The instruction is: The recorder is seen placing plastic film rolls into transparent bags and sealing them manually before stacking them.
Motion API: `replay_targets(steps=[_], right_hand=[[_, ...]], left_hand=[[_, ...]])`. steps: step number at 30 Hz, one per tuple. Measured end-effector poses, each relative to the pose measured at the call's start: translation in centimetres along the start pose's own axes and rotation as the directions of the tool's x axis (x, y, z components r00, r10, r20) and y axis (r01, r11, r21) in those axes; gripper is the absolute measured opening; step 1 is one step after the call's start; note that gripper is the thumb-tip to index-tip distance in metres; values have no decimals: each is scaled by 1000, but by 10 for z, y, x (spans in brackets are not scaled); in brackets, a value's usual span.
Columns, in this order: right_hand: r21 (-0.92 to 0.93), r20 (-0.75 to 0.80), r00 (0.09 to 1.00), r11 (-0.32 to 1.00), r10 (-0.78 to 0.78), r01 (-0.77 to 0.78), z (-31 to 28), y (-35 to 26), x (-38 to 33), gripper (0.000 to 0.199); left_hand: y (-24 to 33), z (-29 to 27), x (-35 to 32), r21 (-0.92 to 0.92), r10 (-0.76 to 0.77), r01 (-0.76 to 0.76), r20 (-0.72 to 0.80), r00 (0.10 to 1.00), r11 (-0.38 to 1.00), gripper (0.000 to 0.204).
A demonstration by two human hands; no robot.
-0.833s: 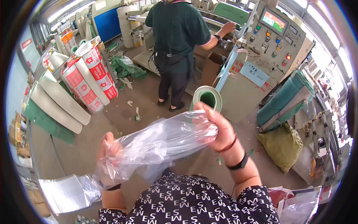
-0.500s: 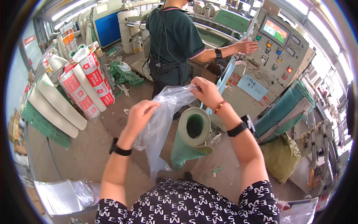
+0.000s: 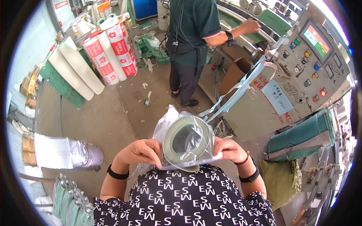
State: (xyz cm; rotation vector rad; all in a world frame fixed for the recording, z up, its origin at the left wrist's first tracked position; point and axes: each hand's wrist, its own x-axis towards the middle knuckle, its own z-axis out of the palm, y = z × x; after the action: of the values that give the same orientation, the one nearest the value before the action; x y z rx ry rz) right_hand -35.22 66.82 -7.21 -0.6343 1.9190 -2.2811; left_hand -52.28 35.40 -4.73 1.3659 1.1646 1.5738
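A pale green roll of sheet material (image 3: 168,145) stands on end close against my body, its hollow core facing up. Over its top lies a clear plastic bag (image 3: 161,121), bunched on the far left side and stretched across the core. My left hand (image 3: 145,151) pinches the bag's edge at the roll's left. At the right of the roll, my right hand (image 3: 229,150) has its thumb and fingers closed on the plastic too. The roll's lower part is hidden by the bag and my shirt.
A co-worker (image 3: 188,45) stands ahead, one arm over the machine. The control panel (image 3: 301,71) is at the right, with blue straps (image 3: 235,88) hanging beside it. Wrapped rolls (image 3: 100,60) and white rolls (image 3: 73,71) lean at the left. A green sack (image 3: 281,182) sits at the lower right.
Both hands have come down toward my body, and the plastic bag now covers the roll's top. The roll appears nearer. The co-worker's hand has left the control panel.
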Motion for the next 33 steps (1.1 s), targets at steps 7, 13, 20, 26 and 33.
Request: replay_targets(steps=[7,13,20,26,33], right_hand=[[-888,98,980,459,173,8,-7,-25,-2,11],[-992,-57,994,103,89,-66,-26,62,20,12],[-980,-201,839,-106,505,-171,-42,204,70,19],[-939,-335,881,-40,335,-342,-18,426,85,31],[-942,-292,798,-14,528,-335,-19,596,65,30]], left_hand=[[20,27,15,711,-242,155,23,970,686,13],[-54,40,1,941,-252,278,-226,941,193,15],[-253,0,-99,694,-197,602,-576,794,396,30],[-378,-30,-167,210,-486,926,-802,346,313,49],[-517,-71,-230,-16,-694,999,-720,7,28,51]])
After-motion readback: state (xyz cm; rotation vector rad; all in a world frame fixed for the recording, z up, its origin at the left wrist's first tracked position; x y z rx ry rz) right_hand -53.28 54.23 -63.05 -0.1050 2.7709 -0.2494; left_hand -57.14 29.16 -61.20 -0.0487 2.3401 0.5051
